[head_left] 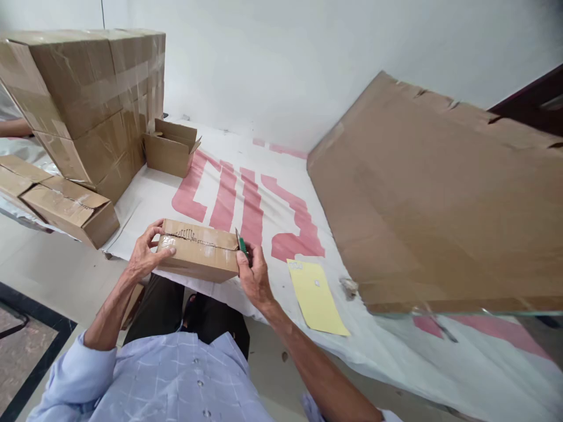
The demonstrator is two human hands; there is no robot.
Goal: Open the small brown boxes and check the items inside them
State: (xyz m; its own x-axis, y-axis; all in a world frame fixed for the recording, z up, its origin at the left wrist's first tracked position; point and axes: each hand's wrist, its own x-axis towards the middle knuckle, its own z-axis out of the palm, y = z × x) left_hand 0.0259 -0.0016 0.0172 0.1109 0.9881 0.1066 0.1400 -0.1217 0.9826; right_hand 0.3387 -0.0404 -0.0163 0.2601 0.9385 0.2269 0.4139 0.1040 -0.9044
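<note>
A small cardboard box [199, 249] lies at the table's front edge, with a ragged, torn seam along its top. My left hand [147, 252] grips its left end, thumb on the near top edge and fingers behind. At the right end, my right hand [255, 272] holds a green-handled box cutter [242, 245], its blade pointing up beside the box corner. The right thumb rests by the box's end. How far the right fingers wrap the handle is partly hidden.
Taped cartons [88, 99] are stacked at the left, with an opened small box [169, 149] beside them and closed small boxes [70, 205] in front. A yellow sheet [317, 299] lies right of my hand. A large cardboard panel [440, 199] leans at the right. Another person's arm [15, 127] shows far left.
</note>
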